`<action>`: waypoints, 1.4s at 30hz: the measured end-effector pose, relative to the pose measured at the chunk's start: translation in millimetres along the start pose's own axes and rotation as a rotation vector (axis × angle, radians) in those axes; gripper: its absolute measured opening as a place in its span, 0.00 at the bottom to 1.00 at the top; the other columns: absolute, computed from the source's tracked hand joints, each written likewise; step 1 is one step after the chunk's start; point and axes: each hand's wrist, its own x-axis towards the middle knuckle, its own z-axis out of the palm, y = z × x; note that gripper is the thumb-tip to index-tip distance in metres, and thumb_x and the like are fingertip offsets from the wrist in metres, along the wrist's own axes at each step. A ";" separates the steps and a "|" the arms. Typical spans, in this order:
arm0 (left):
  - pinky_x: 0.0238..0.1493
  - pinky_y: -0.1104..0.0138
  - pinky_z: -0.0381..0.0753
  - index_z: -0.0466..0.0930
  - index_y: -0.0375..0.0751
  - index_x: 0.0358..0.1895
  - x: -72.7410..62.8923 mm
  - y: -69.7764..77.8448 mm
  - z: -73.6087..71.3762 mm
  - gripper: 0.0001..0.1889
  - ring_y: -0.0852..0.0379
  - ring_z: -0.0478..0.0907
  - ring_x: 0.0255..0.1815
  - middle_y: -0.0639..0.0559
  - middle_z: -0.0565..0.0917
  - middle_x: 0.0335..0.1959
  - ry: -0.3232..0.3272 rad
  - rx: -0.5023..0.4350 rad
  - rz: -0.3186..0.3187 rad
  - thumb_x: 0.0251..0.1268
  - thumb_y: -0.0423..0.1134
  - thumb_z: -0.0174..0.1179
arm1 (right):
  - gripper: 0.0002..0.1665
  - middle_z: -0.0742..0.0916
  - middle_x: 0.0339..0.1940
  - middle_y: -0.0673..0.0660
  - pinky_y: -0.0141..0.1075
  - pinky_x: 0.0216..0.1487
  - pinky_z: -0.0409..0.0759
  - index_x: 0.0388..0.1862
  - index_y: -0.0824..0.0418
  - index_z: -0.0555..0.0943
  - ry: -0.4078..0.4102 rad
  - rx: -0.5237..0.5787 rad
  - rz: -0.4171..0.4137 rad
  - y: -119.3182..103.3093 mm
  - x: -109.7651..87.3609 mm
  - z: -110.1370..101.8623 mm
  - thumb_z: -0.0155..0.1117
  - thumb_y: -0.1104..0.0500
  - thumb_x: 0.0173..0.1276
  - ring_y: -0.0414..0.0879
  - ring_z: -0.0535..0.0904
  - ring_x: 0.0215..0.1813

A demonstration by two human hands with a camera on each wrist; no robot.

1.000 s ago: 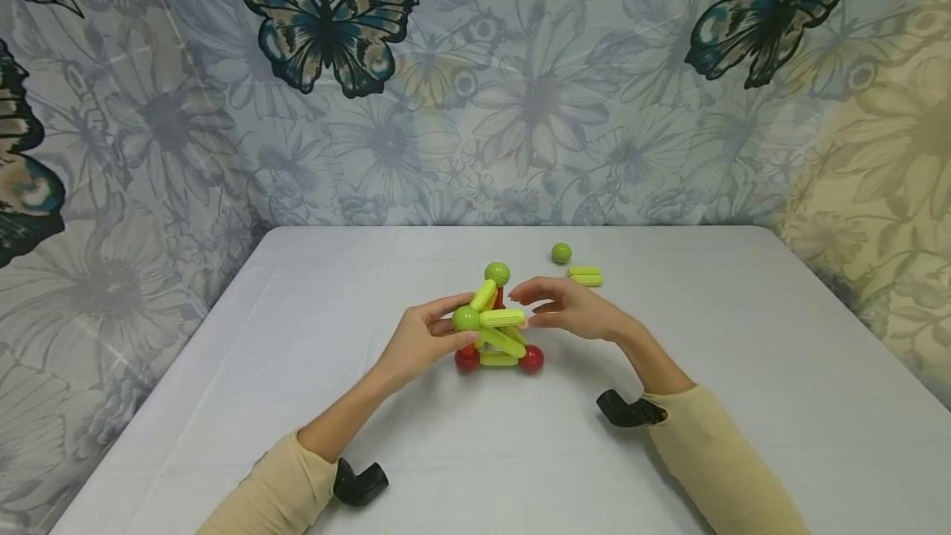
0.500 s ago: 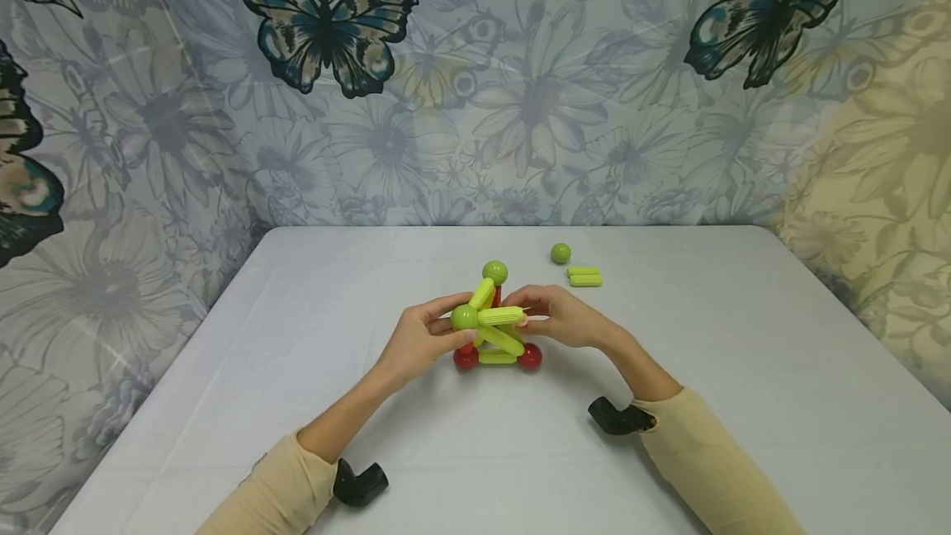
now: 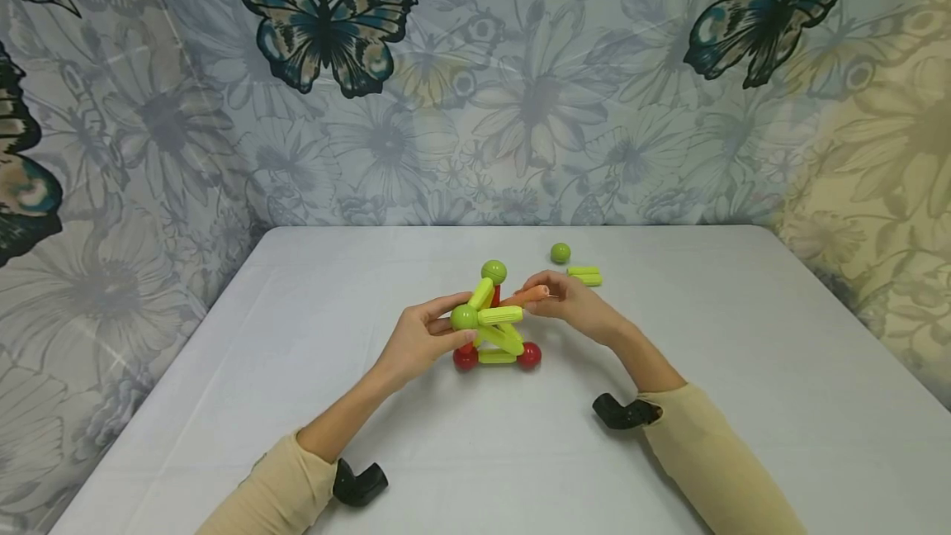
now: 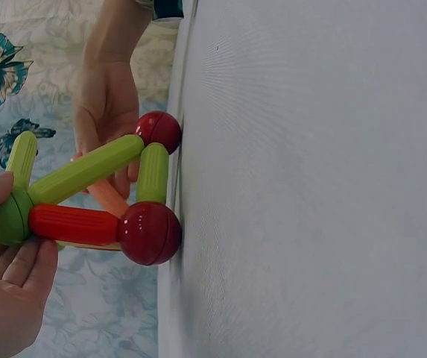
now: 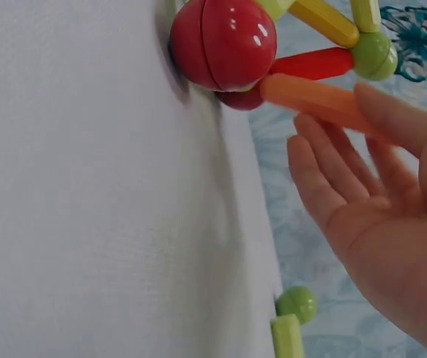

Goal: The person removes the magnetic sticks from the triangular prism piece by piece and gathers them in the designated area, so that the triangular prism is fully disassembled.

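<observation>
A toy frame of ribbed rods and balls, magnetic-looking, stands on the white table. My left hand (image 3: 423, 341) holds its near green ball (image 3: 464, 317) between thumb and fingers. From that ball run light green rods (image 3: 499, 315) and a red rod (image 4: 74, 224). Red balls (image 3: 529, 356) form the base, and another green ball (image 3: 494, 272) tops the far side. My right hand (image 3: 575, 304) pinches an orange rod (image 5: 314, 101), tilted beside the frame. In the right wrist view the rod's far end overlaps a red ball (image 5: 240, 98) at the back.
Behind my right hand lie a loose green ball (image 3: 560, 253) and two light green rods (image 3: 584, 275) side by side. A wall covering with butterflies (image 3: 327, 31) rises behind the table (image 3: 223, 403). Black curved pieces (image 3: 360, 484) stick out at both sleeves.
My right hand first came in to the frame's right side, then drew back up and right, bringing the orange rod into clear view. My left hand stays on the green ball.
</observation>
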 end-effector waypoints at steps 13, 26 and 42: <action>0.50 0.63 0.79 0.70 0.38 0.66 0.4 0.1 -0.7 0.30 0.49 0.76 0.57 0.40 0.70 0.65 -0.011 0.004 -0.003 0.60 0.30 0.65 | 0.30 0.60 0.73 0.66 0.46 0.66 0.64 0.68 0.76 0.61 0.056 0.356 0.155 -2.7 4.4 11.9 0.47 0.54 0.78 0.59 0.66 0.67; 0.50 0.63 0.79 0.69 0.38 0.66 1.4 1.8 0.0 0.29 0.49 0.76 0.57 0.42 0.69 0.66 -0.016 -0.006 0.008 0.60 0.30 0.65 | 0.20 0.76 0.60 0.65 0.45 0.62 0.71 0.58 0.67 0.70 0.175 0.119 0.156 -8.0 4.6 24.8 0.45 0.54 0.79 0.55 0.74 0.60; 0.49 0.63 0.79 0.70 0.38 0.66 0.1 -1.1 1.0 0.29 0.49 0.77 0.56 0.40 0.72 0.63 0.014 0.014 -0.011 0.60 0.30 0.65 | 0.21 0.85 0.49 0.60 0.44 0.60 0.73 0.45 0.67 0.79 0.348 -0.056 0.057 -9.8 4.1 24.9 0.50 0.50 0.75 0.50 0.71 0.63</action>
